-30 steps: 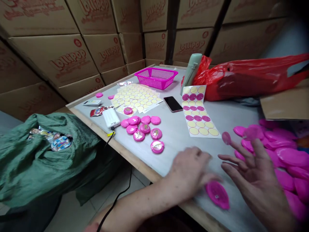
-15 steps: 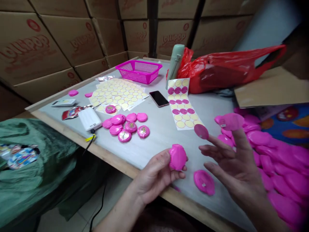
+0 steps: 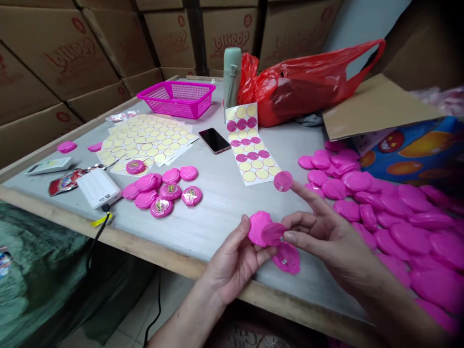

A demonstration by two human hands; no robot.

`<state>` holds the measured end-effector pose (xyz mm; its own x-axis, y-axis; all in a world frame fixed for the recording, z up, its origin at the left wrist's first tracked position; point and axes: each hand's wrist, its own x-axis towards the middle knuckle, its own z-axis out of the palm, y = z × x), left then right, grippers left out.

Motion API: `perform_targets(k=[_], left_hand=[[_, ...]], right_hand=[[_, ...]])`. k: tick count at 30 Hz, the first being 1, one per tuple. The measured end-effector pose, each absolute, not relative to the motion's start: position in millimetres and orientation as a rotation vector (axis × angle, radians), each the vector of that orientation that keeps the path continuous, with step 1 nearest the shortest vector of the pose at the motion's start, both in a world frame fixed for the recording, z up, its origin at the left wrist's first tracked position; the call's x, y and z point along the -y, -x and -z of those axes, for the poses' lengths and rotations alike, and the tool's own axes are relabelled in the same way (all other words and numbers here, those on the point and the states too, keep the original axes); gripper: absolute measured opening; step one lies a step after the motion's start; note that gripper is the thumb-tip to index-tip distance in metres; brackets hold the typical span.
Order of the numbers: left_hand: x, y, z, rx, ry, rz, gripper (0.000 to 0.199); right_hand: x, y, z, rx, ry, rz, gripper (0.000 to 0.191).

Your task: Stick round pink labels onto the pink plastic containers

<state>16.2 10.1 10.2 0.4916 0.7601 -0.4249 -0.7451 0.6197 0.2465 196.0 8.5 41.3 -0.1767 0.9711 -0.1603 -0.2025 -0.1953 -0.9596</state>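
My left hand [image 3: 237, 256] grips a pink round case [image 3: 258, 227] near the table's front edge. My right hand [image 3: 326, 232] pinches a translucent pink round sticker [image 3: 273, 234] between thumb and fingers, partly overlapping the case. A second pink sticker [image 3: 282, 181] clings to the tip of its raised index finger. Another pink case [image 3: 287, 258] lies on the table just behind my left fingertips. The sticker sheet [image 3: 250, 145], with yellow circles and rows of pink stickers, lies beyond my hands. Cases with printed labels [image 3: 171, 191] sit among plain ones at the left.
A large pile of pink cases [image 3: 413, 222] covers the right side. Farther back are a phone [image 3: 214, 140], pink basket [image 3: 177, 100], green bottle [image 3: 232, 72] and red bag [image 3: 300, 92]. A white power bank [image 3: 98, 187] with a cable lies left, near spread yellow-circle sheets [image 3: 145, 137].
My right hand has moved left to the case in my left hand, and now pinches the sticker that was on its raised finger. The whole view has shifted rightward.
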Motion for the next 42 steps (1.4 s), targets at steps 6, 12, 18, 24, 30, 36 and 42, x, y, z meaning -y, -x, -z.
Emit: perform_targets(k=[6, 12, 18, 24, 30, 36, 42], left_hand=[[-9.2, -16.3, -8.3, -0.552, -0.028, -0.919, 0.032], [-10.0, -16.9, -6.7, -0.547, -0.022, -0.914, 0.033], [-8.6, -17.1, -5.9, -0.558, -0.058, -0.899, 0.036], [-9.1, -17.5, -4.9, -0.568, -0.113, -0.860, 0.038], [-7.4, -19.2, -4.4, -0.608, -0.139, -0.835, 0.038], [-7.6, -19.1, -4.8, -0.612, -0.133, -0.821, 0.038], [-8.2, -19.5, -5.2, -0.584, -0.114, -0.822, 0.035]], right_hand=[[-9.0, -194.5, -45.5, 1.173, 1.151, -1.516, 0.092], [-6.9, -195.2, -40.6, 1.251, 1.111, -1.537, 0.092], [-10.4, -199.5, -44.4, 1.257, 1.155, -1.497, 0.091], [-12.1, -198.8, -45.3, 1.273, 1.194, -1.429, 0.088], [-8.9, -192.6, -40.5, 1.357, 1.233, -1.358, 0.088], [-8.9, -190.5, -40.0, 1.417, 1.275, -1.250, 0.085], [-8.4, -189.0, -40.4, 1.435, 1.305, -1.186, 0.084]])
